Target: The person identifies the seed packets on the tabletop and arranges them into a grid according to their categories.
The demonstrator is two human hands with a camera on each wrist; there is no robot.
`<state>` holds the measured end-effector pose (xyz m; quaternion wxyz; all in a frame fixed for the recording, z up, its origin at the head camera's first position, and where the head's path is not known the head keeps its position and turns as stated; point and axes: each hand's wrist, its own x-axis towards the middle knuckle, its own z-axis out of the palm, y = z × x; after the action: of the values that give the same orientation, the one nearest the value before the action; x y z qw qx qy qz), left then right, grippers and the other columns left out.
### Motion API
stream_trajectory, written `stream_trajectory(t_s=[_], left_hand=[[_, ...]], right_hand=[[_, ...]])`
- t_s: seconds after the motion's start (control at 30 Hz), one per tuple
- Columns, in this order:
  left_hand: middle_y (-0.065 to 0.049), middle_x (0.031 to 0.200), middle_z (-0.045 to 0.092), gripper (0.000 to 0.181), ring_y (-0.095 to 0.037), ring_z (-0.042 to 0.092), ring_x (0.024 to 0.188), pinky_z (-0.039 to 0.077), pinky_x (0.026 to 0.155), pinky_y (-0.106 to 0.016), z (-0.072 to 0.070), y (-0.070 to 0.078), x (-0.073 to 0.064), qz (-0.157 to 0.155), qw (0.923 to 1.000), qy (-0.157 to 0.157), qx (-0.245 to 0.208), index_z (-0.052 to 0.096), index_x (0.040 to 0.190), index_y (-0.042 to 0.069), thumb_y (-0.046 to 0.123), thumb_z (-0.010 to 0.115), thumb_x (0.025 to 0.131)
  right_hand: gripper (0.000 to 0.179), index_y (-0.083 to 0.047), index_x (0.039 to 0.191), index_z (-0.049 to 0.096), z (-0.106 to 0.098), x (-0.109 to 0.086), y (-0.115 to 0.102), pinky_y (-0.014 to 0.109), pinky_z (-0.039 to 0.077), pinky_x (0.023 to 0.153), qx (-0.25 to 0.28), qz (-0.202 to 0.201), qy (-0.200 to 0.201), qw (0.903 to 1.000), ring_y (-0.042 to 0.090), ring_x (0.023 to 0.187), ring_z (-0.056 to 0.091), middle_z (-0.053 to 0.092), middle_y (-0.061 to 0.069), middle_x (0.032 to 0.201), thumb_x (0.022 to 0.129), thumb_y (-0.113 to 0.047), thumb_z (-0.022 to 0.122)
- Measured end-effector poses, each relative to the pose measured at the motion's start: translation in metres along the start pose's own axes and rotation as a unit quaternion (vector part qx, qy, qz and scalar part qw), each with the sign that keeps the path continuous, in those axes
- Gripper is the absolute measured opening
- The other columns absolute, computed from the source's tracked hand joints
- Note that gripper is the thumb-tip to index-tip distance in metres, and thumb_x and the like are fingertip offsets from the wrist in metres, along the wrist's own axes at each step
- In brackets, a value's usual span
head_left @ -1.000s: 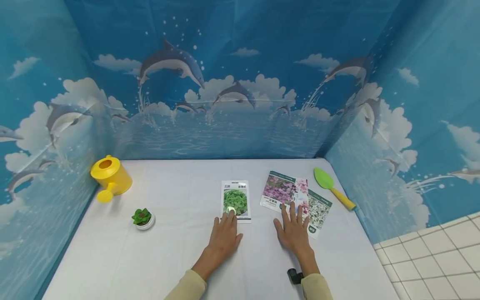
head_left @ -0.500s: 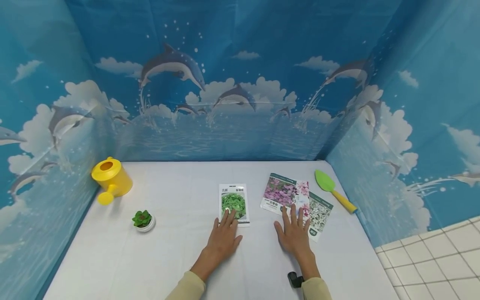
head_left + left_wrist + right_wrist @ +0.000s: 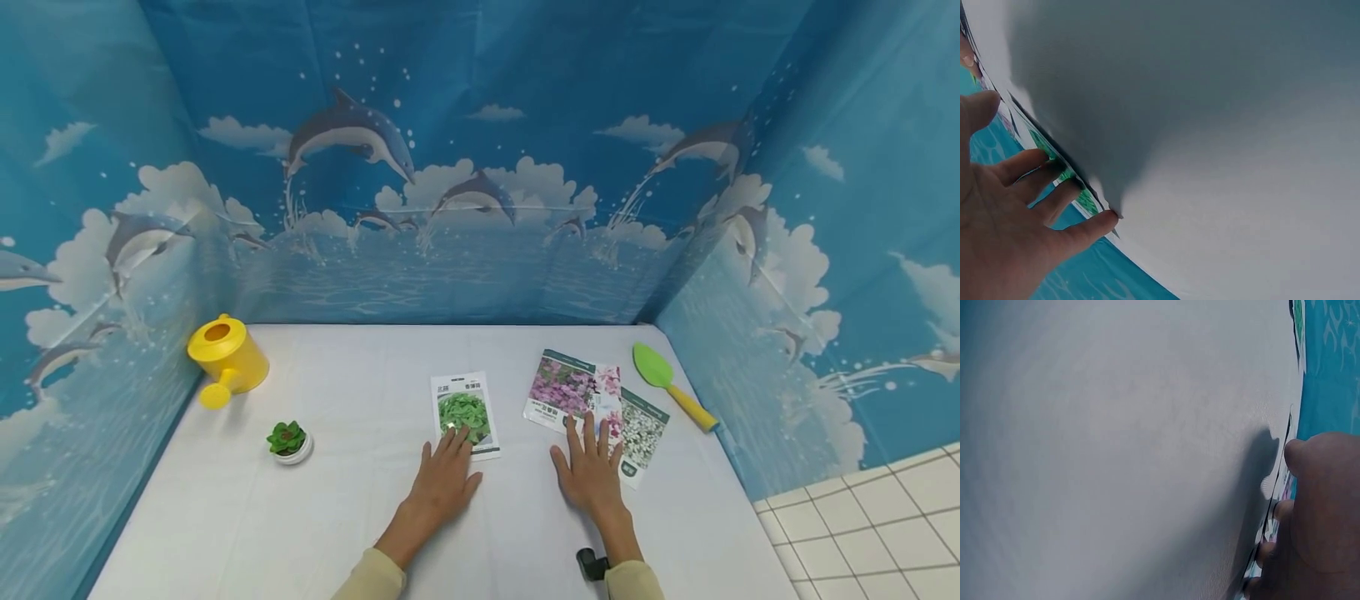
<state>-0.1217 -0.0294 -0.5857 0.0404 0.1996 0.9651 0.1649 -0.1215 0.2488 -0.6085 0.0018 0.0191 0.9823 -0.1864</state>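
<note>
My left hand point(image 3: 442, 483) lies palm down with its fingers fairly straight, and the fingertips press on the lower part of a seed packet point(image 3: 463, 402) with a green leafy picture. That packet lies a little askew on the white tabletop. To the right, my right hand point(image 3: 591, 475) rests with spread fingers on the lower edge of overlapping flower seed packets. Among them are a purple-flowered packet point(image 3: 558, 385), a pink-flowered packet point(image 3: 609, 392) partly covered by the fingers, and a white-flowered packet point(image 3: 643, 429). In the left wrist view, the left fingers point(image 3: 1060, 197) reach over the green packet point(image 3: 1088, 201).
A yellow watering can point(image 3: 236, 358) stands at the far left, with a small potted succulent point(image 3: 287, 440) nearer. A green toy trowel with a yellow handle point(image 3: 690, 406) lies at the right edge. Dolphin-printed curtains point(image 3: 420, 275) enclose the white tabletop point(image 3: 360, 367).
The green leafy packet has slid slightly left and nearer under my left fingers, and it has turned so its top leans left. My right hand stays on the flower packets.
</note>
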Motion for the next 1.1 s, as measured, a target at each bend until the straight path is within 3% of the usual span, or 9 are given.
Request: stream_trajectory(t_s=[0.2, 0.4, 0.67, 0.77, 1.1], left_hand=[[-0.015, 0.168, 0.046, 0.056, -0.038, 0.041, 0.156, 0.037, 0.122, -0.067, -0.001, -0.001, -0.002, -0.014, 0.9998, -0.008, -0.011, 0.054, 0.155, -0.002, 0.030, 0.062, 0.109], [-0.018, 0.170, 0.041, 0.051, -0.041, 0.037, 0.158, 0.039, 0.122, -0.064, 0.003, -0.004, -0.008, -0.004, 0.9996, 0.026, 0.010, 0.062, 0.147, -0.002, 0.028, 0.067, 0.107], [-0.018, 0.172, 0.039, 0.049, -0.042, 0.028, 0.162, 0.025, 0.122, -0.079, 0.008, -0.013, -0.016, -0.014, 0.9986, 0.030, -0.042, 0.063, 0.145, 0.000, 0.026, 0.071, 0.104], [-0.016, 0.172, 0.040, 0.048, -0.041, 0.029, 0.162, 0.025, 0.122, -0.080, 0.006, -0.015, -0.017, -0.015, 0.9989, 0.026, -0.037, 0.063, 0.146, 0.002, 0.027, 0.069, 0.106], [-0.016, 0.158, 0.056, 0.040, -0.041, 0.047, 0.151, 0.034, 0.120, -0.076, 0.000, -0.017, -0.015, 0.000, 0.9981, 0.062, 0.008, 0.070, 0.139, 0.005, 0.027, 0.068, 0.106]], right_hand=[[0.071, -0.002, 0.169, 0.031, 0.000, 0.000, 0.000, 0.082, 0.001, 0.123, 0.003, -0.002, 0.005, 1.0000, 0.057, 0.162, 0.003, 0.013, 0.031, 0.176, 0.112, -0.038, 0.053], [0.070, -0.001, 0.169, 0.031, 0.000, -0.001, 0.000, 0.083, 0.002, 0.123, 0.003, -0.005, 0.008, 1.0000, 0.058, 0.162, 0.004, 0.014, 0.031, 0.176, 0.112, -0.038, 0.053], [0.071, -0.002, 0.169, 0.030, 0.000, -0.002, 0.000, 0.083, 0.002, 0.123, 0.002, -0.005, 0.006, 1.0000, 0.058, 0.162, 0.003, 0.013, 0.031, 0.176, 0.112, -0.038, 0.053], [0.071, -0.001, 0.169, 0.030, -0.001, -0.001, 0.001, 0.083, 0.002, 0.123, 0.000, -0.004, 0.005, 1.0000, 0.058, 0.161, 0.003, 0.012, 0.031, 0.176, 0.112, -0.038, 0.053], [0.069, 0.000, 0.167, 0.034, 0.000, -0.002, -0.001, 0.085, 0.004, 0.121, 0.006, -0.013, 0.019, 0.9997, 0.061, 0.160, 0.007, 0.017, 0.033, 0.174, 0.112, -0.038, 0.053]])
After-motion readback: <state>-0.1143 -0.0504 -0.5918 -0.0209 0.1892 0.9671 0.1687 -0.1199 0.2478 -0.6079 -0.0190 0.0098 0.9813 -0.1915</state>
